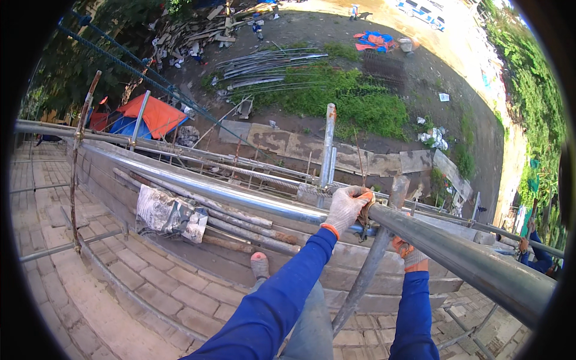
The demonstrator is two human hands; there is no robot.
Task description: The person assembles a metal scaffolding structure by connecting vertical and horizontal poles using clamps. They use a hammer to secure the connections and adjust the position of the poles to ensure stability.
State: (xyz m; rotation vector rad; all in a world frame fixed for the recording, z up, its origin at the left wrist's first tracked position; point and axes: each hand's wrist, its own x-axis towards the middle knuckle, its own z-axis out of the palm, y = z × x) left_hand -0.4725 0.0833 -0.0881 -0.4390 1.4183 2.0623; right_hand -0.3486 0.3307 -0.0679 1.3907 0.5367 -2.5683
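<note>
My left hand (348,207), in a grey knit glove with an orange cuff, is closed over a long horizontal steel pipe (468,258) where it meets an upright post (327,144). Dark wire or a clamp sits at that joint, just under the glove. My right hand (411,255), gloved the same way, reaches up from beneath the pipe beside a slanting steel tube (372,264). Its fingers are hidden behind the pipe. Both sleeves are blue.
I stand high on a brick ledge (150,282); my shoe (259,264) is below. A printed sack (171,213) lies on stacked pipes along the wall. Another person's gloved hand (527,243) holds a rail at the right. Far below are orange tarps (153,114), a pipe pile (264,66) and grass.
</note>
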